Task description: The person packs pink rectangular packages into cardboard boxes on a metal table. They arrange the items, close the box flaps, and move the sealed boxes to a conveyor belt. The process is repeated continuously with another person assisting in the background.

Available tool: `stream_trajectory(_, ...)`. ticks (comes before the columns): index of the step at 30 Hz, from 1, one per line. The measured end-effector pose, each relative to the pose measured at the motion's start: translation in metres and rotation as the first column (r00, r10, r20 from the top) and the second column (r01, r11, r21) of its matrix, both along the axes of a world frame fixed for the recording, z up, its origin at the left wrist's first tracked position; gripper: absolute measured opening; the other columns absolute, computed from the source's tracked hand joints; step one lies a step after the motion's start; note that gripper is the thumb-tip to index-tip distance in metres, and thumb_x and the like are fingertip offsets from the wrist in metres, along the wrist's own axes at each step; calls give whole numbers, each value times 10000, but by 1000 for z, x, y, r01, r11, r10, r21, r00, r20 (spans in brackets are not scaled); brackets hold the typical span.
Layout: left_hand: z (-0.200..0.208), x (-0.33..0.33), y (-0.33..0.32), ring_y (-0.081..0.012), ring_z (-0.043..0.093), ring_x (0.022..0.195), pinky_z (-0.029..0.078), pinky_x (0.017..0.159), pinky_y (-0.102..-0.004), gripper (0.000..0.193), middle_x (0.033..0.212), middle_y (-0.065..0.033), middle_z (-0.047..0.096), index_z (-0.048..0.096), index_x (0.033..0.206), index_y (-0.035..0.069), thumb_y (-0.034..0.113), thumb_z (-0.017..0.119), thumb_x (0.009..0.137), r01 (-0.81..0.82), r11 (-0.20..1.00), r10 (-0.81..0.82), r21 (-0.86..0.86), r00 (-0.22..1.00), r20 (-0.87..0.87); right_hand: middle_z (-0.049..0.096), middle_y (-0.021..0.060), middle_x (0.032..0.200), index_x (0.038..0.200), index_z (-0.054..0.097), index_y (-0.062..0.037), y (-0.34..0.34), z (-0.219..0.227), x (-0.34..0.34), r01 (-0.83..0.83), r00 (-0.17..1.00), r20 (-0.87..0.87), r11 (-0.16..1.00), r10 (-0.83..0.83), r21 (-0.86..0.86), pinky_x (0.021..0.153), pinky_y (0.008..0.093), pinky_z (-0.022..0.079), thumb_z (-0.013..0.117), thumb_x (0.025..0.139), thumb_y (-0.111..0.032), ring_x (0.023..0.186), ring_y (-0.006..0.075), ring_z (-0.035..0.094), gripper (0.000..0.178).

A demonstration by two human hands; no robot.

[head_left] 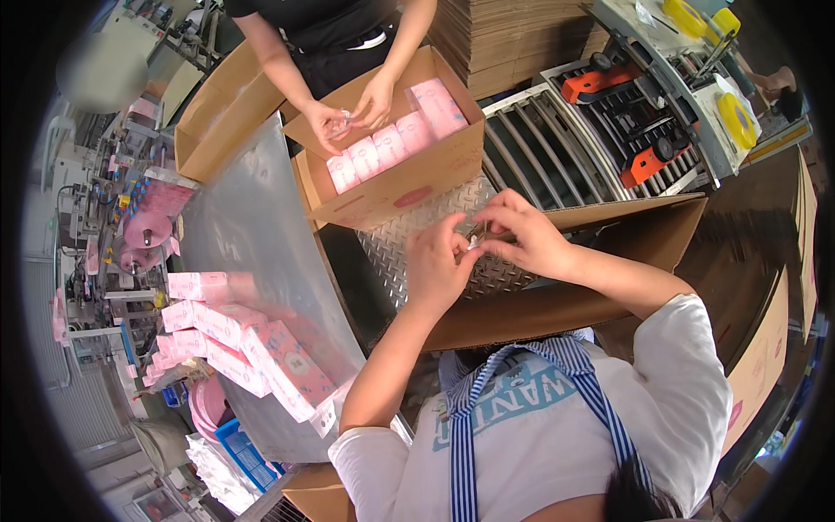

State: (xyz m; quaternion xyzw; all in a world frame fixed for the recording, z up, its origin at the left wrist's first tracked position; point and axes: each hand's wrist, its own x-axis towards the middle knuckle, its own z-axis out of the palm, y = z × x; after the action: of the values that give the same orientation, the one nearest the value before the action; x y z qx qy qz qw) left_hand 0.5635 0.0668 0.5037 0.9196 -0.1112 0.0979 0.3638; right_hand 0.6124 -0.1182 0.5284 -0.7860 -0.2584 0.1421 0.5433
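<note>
Pinch grip of left hand [437, 261] and right hand [528, 237] on small whitish scrap [474, 243]

You are working in a factory packing area, evidenced by production machinery [97, 261] left of the metal table [252, 209], stacked pink packs [230, 329] upon it, and a roller conveyor [541, 143] to its right.

Passage crosses the metal surface [252, 217] beyond pink packs [291, 364]; the filled carton [413, 180] blocks ahead, cardboard walls [544, 322] apparently flanking the right hand [522, 233].
</note>
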Motion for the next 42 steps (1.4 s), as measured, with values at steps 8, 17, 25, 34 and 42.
stream_trajectory(8,-2,-3,-3,-213,569,861,391,844,-394,695,833,12,662,436,1342,85,152,753,726,100,990,-111,100,987,115,528,91,844,835,592,-59,-4,-5,-4,67,873,481,957,81,-282,734,384,463,678,759,-74,845,304,544,115)
stream_trajectory(17,-3,-10,-6,-318,616,788,490,724,-444,307,763,-131,644,613,1052,59,216,678,797,8,893,125,450,956,-265,551,65,833,781,596,-102,-61,31,-3,66,878,426,826,218,-559,759,382,382,657,762,-116,857,273,561,65)
stream_trajectory(25,-5,-7,-4,-339,625,739,500,658,-446,195,714,-162,626,613,923,45,216,643,833,-46,901,127,432,979,-159,531,18,769,725,595,-129,-60,-1,2,313,701,678,758,223,-573,742,372,347,719,714,-203,808,213,538,144)
stream_trajectory(34,-5,-19,-5,-343,620,741,498,657,-448,156,707,-164,624,578,857,55,194,644,829,-120,910,170,397,981,-93,516,32,820,810,541,-114,-45,-15,10,472,552,822,762,136,-444,739,383,344,717,697,-160,797,220,528,214)
stream_trajectory(42,-4,-17,-4,-354,629,721,493,615,-486,176,697,-169,623,550,915,68,225,607,861,-82,882,178,464,970,-166,583,24,821,893,522,-107,-51,-11,31,416,829,550,772,-104,-481,800,394,351,787,674,-261,863,241,575,377)
